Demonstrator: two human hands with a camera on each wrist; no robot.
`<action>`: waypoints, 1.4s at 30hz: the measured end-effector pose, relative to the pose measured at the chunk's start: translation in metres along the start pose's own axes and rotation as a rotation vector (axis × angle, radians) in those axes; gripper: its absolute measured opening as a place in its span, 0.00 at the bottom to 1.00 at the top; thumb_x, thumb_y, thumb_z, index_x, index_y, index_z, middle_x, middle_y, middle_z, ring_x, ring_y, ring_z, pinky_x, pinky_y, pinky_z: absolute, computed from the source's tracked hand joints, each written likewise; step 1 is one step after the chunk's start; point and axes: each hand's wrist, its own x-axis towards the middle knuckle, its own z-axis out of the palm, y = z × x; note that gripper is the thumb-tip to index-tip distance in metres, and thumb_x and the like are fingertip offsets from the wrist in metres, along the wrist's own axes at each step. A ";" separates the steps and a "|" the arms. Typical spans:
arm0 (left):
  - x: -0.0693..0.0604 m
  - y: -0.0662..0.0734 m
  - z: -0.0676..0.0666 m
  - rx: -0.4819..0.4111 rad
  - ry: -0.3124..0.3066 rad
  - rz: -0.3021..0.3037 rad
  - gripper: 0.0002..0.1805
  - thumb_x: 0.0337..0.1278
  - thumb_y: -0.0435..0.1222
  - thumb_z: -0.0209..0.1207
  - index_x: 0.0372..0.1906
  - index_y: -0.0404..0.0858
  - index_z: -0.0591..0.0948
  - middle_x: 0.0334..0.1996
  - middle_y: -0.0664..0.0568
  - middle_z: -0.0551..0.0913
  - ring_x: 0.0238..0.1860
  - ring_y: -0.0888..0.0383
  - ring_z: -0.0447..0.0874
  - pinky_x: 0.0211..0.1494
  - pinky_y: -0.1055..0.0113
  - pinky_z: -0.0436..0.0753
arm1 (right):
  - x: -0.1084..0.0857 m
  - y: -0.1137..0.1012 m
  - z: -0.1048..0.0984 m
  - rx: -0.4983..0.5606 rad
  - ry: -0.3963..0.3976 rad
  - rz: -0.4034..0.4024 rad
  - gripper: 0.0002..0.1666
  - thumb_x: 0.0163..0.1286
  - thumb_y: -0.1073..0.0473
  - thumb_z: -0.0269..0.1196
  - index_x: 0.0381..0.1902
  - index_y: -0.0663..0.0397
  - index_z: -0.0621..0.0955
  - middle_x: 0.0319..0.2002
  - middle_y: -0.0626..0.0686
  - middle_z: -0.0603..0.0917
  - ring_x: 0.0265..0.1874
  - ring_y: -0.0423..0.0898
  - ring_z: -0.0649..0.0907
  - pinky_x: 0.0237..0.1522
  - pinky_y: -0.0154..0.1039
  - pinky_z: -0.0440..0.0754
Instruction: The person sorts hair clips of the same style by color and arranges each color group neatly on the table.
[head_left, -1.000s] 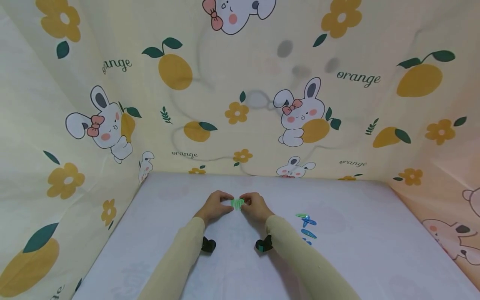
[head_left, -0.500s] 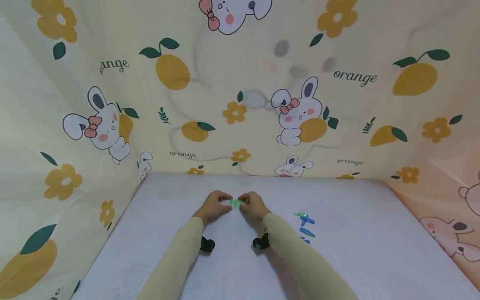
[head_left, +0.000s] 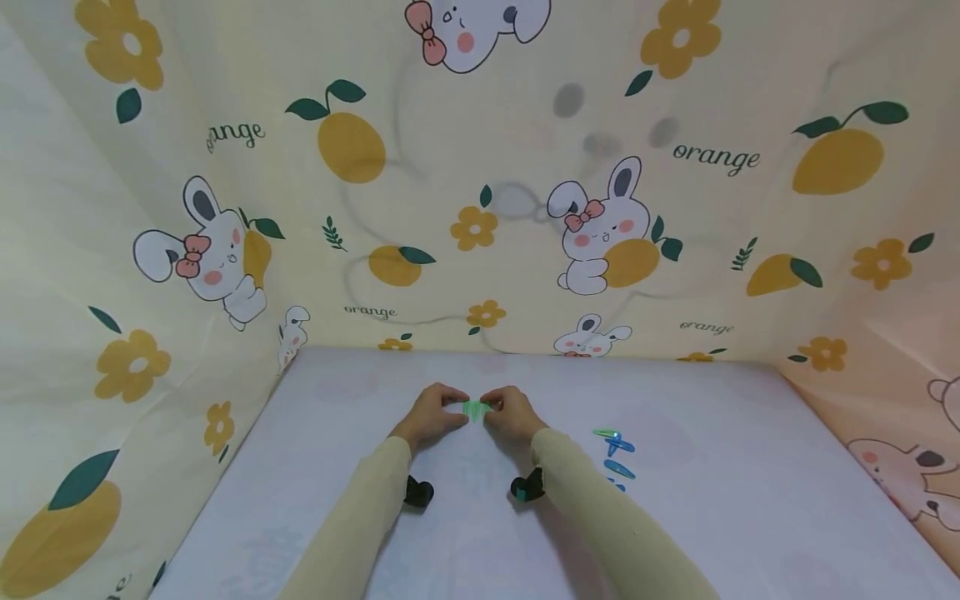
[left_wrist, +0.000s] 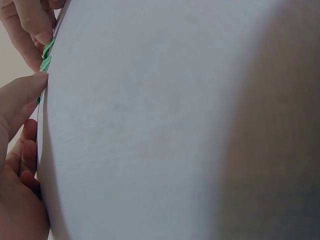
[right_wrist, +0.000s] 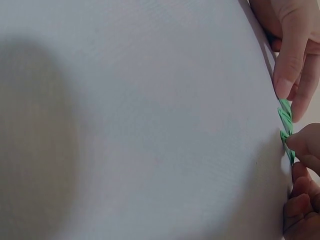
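Note:
Several green hair clips (head_left: 476, 410) lie close together in a small row on the white table. At their left side, my left hand (head_left: 429, 415) pinches the row's end between thumb and fingers. My right hand (head_left: 513, 414) pinches the clips at the right side. In the left wrist view, the left thumb (left_wrist: 30, 90) sits against the green clips (left_wrist: 45, 62), seen nearly edge-on. The right wrist view shows the green clips (right_wrist: 285, 117) between both hands' fingertips, partly hidden by them.
To the right of the right forearm lie a green hair clip (head_left: 604, 432) and several blue hair clips (head_left: 619, 469), the lowest partly hidden by the sleeve. A cloth printed with rabbits and oranges (head_left: 517, 250) stands around the white table (head_left: 690, 500).
The hands keep their place at the green clips, with only slight finger movement at the row. The whole head view shifts a little.

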 end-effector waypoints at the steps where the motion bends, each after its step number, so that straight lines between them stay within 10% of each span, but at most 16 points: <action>1: 0.000 0.000 0.000 -0.001 -0.001 -0.003 0.18 0.57 0.36 0.70 0.54 0.46 0.84 0.60 0.47 0.77 0.66 0.46 0.72 0.73 0.46 0.69 | -0.001 0.000 -0.001 0.005 -0.001 0.004 0.21 0.66 0.67 0.63 0.57 0.58 0.83 0.53 0.56 0.83 0.45 0.49 0.76 0.49 0.44 0.76; 20: -0.002 0.003 0.001 0.010 -0.001 0.021 0.18 0.58 0.36 0.70 0.54 0.44 0.84 0.60 0.45 0.77 0.67 0.45 0.72 0.73 0.45 0.68 | -0.003 0.019 -0.007 0.139 0.014 -0.062 0.20 0.70 0.60 0.64 0.59 0.54 0.82 0.56 0.57 0.83 0.49 0.48 0.82 0.48 0.41 0.82; 42: -0.003 0.004 0.002 0.008 0.008 -0.015 0.18 0.57 0.36 0.70 0.54 0.46 0.84 0.61 0.46 0.77 0.67 0.45 0.72 0.74 0.46 0.68 | -0.060 0.052 -0.082 0.108 0.032 -0.194 0.21 0.76 0.61 0.59 0.61 0.68 0.78 0.55 0.69 0.84 0.44 0.57 0.87 0.44 0.32 0.80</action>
